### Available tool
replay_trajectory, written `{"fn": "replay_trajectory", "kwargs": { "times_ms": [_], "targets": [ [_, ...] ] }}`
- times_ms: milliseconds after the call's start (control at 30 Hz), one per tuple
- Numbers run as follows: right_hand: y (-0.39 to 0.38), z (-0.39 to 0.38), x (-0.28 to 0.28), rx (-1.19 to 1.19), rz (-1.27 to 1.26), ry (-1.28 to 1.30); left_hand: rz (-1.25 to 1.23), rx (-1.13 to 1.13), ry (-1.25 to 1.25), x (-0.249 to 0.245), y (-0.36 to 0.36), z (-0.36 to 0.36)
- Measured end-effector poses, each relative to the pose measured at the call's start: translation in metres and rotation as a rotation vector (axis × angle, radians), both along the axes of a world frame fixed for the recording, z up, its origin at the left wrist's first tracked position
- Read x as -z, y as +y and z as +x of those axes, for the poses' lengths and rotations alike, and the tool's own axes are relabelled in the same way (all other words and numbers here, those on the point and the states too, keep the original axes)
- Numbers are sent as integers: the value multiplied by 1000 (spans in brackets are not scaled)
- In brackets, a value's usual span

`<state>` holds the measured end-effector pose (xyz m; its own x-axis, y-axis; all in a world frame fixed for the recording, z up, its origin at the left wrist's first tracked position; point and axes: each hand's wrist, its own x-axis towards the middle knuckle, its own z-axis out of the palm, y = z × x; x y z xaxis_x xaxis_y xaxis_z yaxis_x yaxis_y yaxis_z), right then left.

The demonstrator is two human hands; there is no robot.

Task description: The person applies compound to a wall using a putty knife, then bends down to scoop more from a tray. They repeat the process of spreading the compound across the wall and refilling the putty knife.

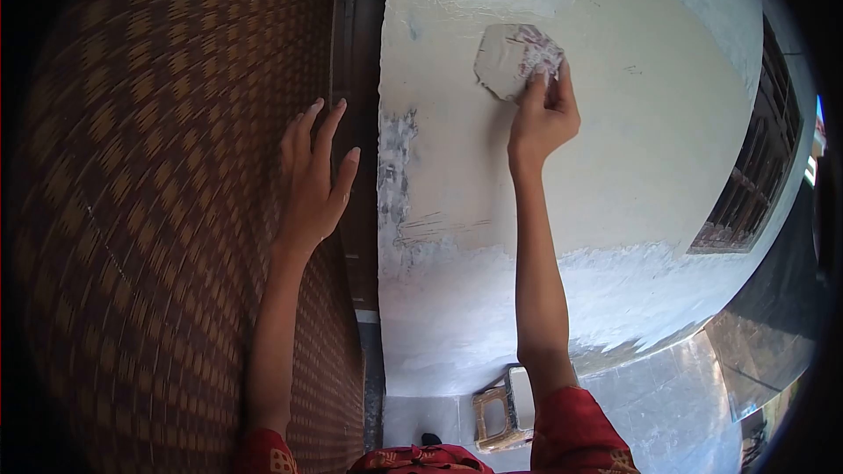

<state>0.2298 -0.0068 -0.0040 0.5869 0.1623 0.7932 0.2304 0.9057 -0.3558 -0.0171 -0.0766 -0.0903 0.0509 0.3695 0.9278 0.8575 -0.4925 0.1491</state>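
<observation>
My right hand (544, 118) is raised in front of the pale wall, its thumb and fingers pinching the lower right edge of a flat, roughly rounded piece (505, 61). White and reddish smears cover the part of the piece near my fingertips. My left hand (316, 162) is lifted at the woven brown panel, fingers spread and holding nothing. Whether its fingers touch the panel I cannot tell. The wall (615, 149) is cream with whitish patches, and grey marks show near its left edge.
The woven panel (176, 167) fills the left side. A dark door (358, 123) shows in the gap beside the wall. At the right is a barred window (746, 158). A small stool-like object (493, 417) stands on the grey tiled floor (659, 395) below.
</observation>
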Motion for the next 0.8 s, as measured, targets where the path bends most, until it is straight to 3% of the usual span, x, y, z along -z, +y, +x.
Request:
{"fn": "replay_trajectory", "kwargs": {
  "times_ms": [100, 167, 300, 367, 433, 533, 567, 700, 800],
  "targets": [
    [-20, 32, 3, -51, 66, 178, -43, -5, -21, 0, -6, -3],
    [-13, 25, 14, -88, 115, 141, -44, 6, -31, 0, -5, 0],
    [-19, -54, 48, -55, -38, -215, -68, 13, -2, 3, -5, 5],
    [4, -75, 65, 14, 50, -286, -50, 14, 8, 4, -3, 3],
    [0, -69, 69, 4, -27, -298, -29, 6, 7, 4, -5, 0],
    [-8, -44, 66, -9, 31, -56, -93, -17, -10, 4, -13, -8],
    [-16, -39, 62, -127, 15, 16, -87, -20, -11, 3, -13, -10],
    [-18, -75, 75, -56, -61, -258, -63, -2, -19, 7, -9, -7],
    [-9, -75, 83, 4, -102, -305, -61, 6, -6, 8, -10, -8]
  ]
}}
